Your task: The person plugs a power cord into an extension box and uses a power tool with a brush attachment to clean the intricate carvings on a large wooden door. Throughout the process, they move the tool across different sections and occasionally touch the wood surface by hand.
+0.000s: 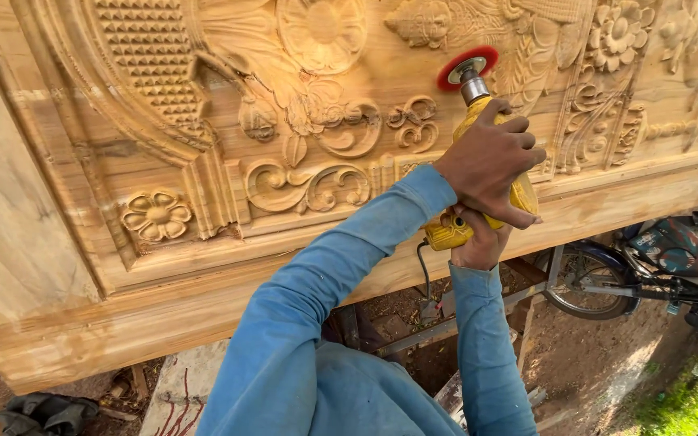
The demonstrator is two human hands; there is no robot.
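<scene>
A single head-worn view looks down and forward from just above the person's own blue sleeves [381,323]; it sits close to a carved wooden panel [203,121] filling the upper frame; bare ground [591,363] shows below, tilted

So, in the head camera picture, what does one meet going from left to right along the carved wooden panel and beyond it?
Carved flower → carved scrolls → red sanding disc of the yellow power tool, held by the left hand above and the right hand below → motorcycle.
</scene>
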